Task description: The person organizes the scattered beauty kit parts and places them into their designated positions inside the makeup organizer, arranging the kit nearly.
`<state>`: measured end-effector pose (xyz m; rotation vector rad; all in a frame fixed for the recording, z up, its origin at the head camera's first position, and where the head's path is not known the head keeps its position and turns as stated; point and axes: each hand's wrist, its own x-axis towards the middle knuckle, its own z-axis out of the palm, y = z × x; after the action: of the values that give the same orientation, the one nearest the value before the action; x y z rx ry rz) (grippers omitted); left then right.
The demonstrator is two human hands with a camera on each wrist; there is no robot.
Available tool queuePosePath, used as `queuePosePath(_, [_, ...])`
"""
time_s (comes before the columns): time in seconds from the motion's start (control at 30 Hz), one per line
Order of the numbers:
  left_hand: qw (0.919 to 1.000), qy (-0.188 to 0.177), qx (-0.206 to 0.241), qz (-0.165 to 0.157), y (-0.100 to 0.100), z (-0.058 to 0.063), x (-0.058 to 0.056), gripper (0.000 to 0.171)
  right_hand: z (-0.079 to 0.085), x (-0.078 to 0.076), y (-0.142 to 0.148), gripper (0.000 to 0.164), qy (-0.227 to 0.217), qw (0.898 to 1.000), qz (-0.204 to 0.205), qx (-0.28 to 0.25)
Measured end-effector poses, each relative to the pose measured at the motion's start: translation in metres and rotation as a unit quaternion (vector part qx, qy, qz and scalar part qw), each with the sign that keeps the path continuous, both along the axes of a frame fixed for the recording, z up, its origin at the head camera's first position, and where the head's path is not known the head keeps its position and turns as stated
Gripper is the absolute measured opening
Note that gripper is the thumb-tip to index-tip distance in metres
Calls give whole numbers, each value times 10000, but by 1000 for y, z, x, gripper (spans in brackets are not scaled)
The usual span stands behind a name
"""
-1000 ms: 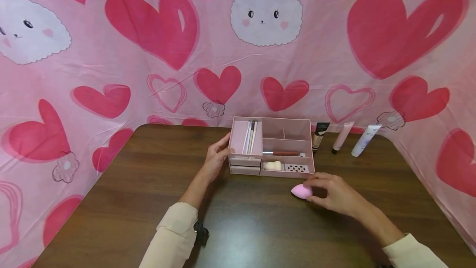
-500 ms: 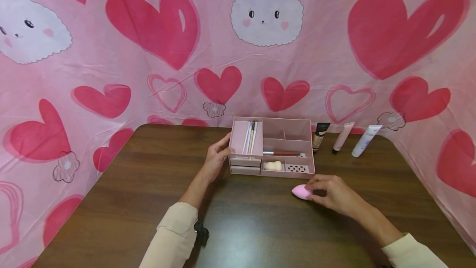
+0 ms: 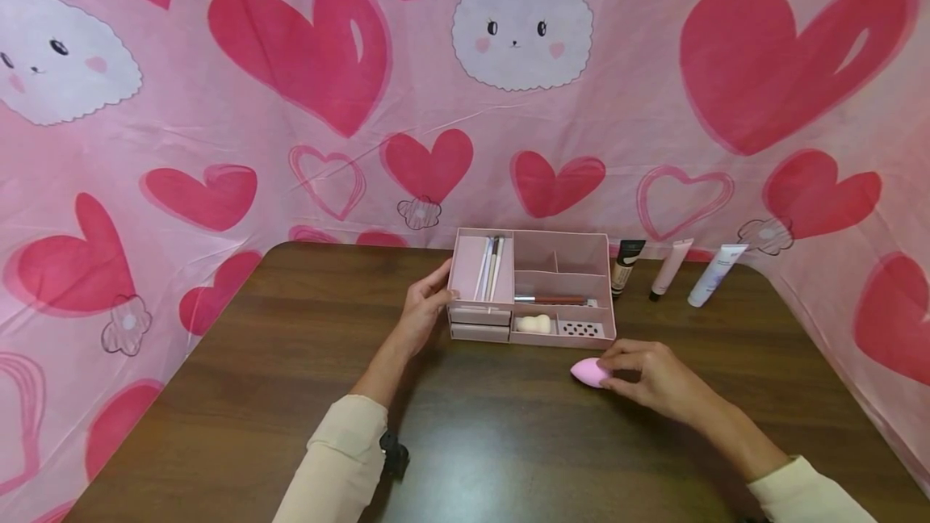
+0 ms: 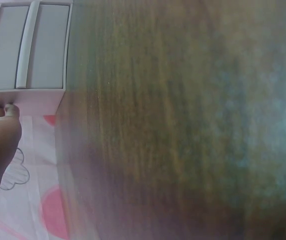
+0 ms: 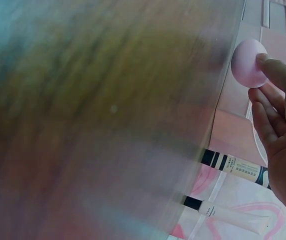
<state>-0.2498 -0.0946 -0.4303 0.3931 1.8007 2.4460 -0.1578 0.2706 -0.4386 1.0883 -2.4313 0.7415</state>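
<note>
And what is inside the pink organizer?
Inside the pink organizer: slim brushes, a brown-handled tool, a cream object and a dotted piece. The two drawers are shut, hiding any contents.

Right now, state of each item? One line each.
Organizer: upright
Drawers: both shut
Pink sponge: pinched in right hand
Cream item: inside organizer
Slim sticks: lying inside organizer
Brown-handled tool: lying inside organizer
Black-topped tube: standing cap-down
Pink tube: standing cap-down
White tube: standing
Left hand: touching organizer's side
</note>
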Motion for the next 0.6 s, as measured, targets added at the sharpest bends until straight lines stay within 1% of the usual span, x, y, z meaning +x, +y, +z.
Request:
queuePosePath(0.23, [9999, 45, -11, 128, -1, 0, 0, 66, 3, -3, 0, 30, 8, 9999, -25, -162])
queuePosePath(0.37, [10000, 49, 6, 85, -2, -1, -1, 65, 7, -6, 0, 29, 12, 9998, -31, -181])
queuePosePath(0.6, [9999, 112, 7, -34, -1, -3, -2, 67, 20, -14, 2, 31, 150, 9996, -109, -230])
